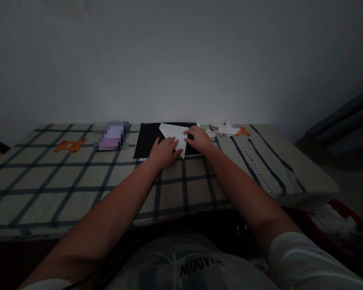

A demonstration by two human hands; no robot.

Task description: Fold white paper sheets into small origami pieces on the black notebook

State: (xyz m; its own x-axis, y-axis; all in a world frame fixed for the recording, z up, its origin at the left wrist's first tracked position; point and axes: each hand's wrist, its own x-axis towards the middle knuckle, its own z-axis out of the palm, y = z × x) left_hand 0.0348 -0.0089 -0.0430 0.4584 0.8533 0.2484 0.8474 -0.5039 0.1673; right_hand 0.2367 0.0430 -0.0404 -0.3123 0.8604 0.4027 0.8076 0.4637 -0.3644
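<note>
Pressing a white folded paper sheet (174, 137) onto a black rectangular board (147, 141), left hand (163, 153) and right hand (199, 139) lie flat, fingers spread; any slip could skew the crease.

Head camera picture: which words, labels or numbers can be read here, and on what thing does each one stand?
"around the world", in dark letters upside down to the camera, along a stripe of the checked cloth, right of the right hand.
"SHADOW", upside down and only partly legible, on the person's shirt.
The blurred purple patch left of the black board cannot be read.
The white paper under the left hand shows no text.
</note>
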